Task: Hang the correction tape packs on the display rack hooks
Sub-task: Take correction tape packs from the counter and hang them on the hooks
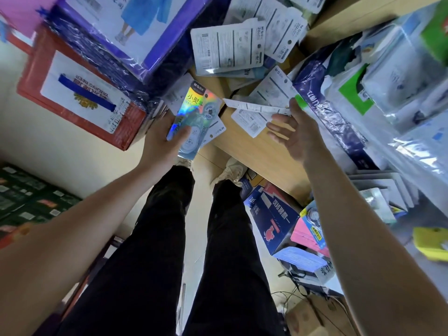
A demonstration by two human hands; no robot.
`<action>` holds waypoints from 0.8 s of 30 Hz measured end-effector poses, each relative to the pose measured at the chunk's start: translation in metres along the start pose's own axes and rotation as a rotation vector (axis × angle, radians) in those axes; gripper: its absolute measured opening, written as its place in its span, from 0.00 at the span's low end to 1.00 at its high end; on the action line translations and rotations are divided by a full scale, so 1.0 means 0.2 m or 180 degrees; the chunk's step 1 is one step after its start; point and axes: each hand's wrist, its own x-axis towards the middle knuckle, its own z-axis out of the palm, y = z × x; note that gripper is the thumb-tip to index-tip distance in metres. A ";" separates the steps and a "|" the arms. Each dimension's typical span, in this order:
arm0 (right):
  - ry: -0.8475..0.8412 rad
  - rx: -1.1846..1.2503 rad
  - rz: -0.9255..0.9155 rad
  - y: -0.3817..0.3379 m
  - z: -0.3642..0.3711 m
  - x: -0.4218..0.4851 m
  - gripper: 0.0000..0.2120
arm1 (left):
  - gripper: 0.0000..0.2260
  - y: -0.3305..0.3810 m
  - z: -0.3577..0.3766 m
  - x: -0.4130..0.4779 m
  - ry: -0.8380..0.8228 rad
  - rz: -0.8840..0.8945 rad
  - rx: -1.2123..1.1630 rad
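Note:
My left hand (163, 139) grips a small stack of correction tape packs (194, 112), the top one holographic and face up, with my thumb across its lower end. My right hand (294, 132) reaches over an open cardboard box (257, 151); its fingers are spread and they touch the edge of a white pack (254, 106) lying back side up. Several more packs (230, 48) lie loose in a heap farther back in the box. No rack hooks are visible.
A red beer carton (72, 93) and purple wrapped packages (116, 37) sit left of the box. Plastic-wrapped goods (388, 81) crowd the right side. A blue carton (274, 221) and pink items lie on the floor by my feet (230, 170).

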 end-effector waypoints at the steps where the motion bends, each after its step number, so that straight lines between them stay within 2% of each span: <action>1: -0.0030 0.0057 -0.0029 0.01 -0.01 0.00 0.17 | 0.06 0.01 0.01 -0.01 -0.0004 0.0030 0.0028; 3: -0.0126 0.0262 -0.0122 0.03 -0.02 0.00 0.09 | 0.05 0.01 0.03 -0.02 0.0003 0.0062 0.0071; 4: -0.0140 0.0314 -0.0176 0.04 -0.03 0.00 0.10 | 0.03 0.02 0.03 -0.03 0.0029 0.0065 0.0131; 8: -0.0257 0.0127 -0.0419 0.07 -0.07 -0.02 0.34 | 0.06 0.03 0.06 -0.06 0.0077 0.0061 0.0217; 10: -0.0378 0.0060 -0.0506 0.08 -0.11 -0.05 0.40 | 0.06 0.04 0.05 -0.07 0.0050 0.0049 0.0161; 13: -0.0278 -0.0019 -0.0542 0.08 -0.17 -0.17 0.26 | 0.07 0.10 0.02 -0.13 0.0035 0.0035 0.0159; 16: -0.0248 0.0011 -0.0577 0.06 -0.24 -0.36 0.13 | 0.16 0.22 -0.04 -0.20 0.0026 0.0113 0.0319; 18: -0.0193 0.0102 -0.0645 0.03 -0.29 -0.52 0.10 | 0.18 0.33 -0.08 -0.27 -0.0040 0.0206 0.0395; 22: -0.0105 0.0182 -0.0991 -0.07 -0.36 -0.91 0.09 | 0.11 0.62 -0.15 -0.42 -0.0164 0.0457 0.0555; 24: -0.0053 0.0207 -0.1297 -0.14 -0.39 -1.13 0.10 | 0.12 0.80 -0.18 -0.51 -0.0202 0.0603 0.0504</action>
